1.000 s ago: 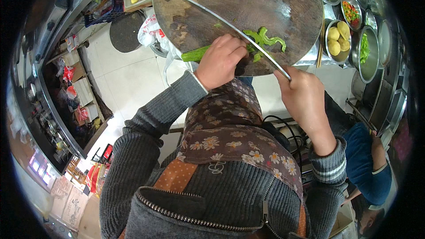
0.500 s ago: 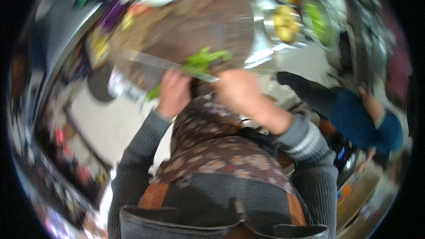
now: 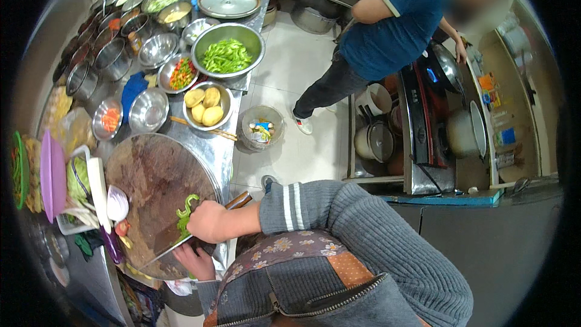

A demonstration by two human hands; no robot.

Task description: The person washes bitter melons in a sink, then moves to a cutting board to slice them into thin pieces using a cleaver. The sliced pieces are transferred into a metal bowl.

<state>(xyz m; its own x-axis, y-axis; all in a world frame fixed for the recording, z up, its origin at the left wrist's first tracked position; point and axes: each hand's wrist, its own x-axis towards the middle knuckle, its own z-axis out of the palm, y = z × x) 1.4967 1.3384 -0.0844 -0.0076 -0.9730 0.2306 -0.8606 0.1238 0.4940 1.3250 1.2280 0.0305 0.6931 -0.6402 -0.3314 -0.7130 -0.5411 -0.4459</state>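
My right hand [image 3: 210, 221] is closed round a kitchen knife, its wooden handle [image 3: 240, 200] sticking out behind the fist and its blade [image 3: 158, 257] slanting down to the left. Next to that fist, cut green pepper strips [image 3: 184, 217] lie curled on the round wooden chopping board [image 3: 158, 175]. My left hand [image 3: 197, 263] is bent at the board's near edge, close against the blade. A bit of green pepper [image 3: 192, 277] shows beside its fingers; the rest of what it grips is hidden.
An eggplant [image 3: 112, 246], half an onion [image 3: 117, 203] and a purple basket [image 3: 53, 172] are at the board's left. Beyond stand bowls of potatoes [image 3: 212, 116] and sliced green pepper [image 3: 227, 56]. A bin [image 3: 261, 128] is on the floor. A co-worker [image 3: 387, 27] stands by the stove [image 3: 426, 112].
The view has swung to the right and sharpened, showing the counter, floor and stove. Both hands stay together at the board's near edge with the knife and green pepper.
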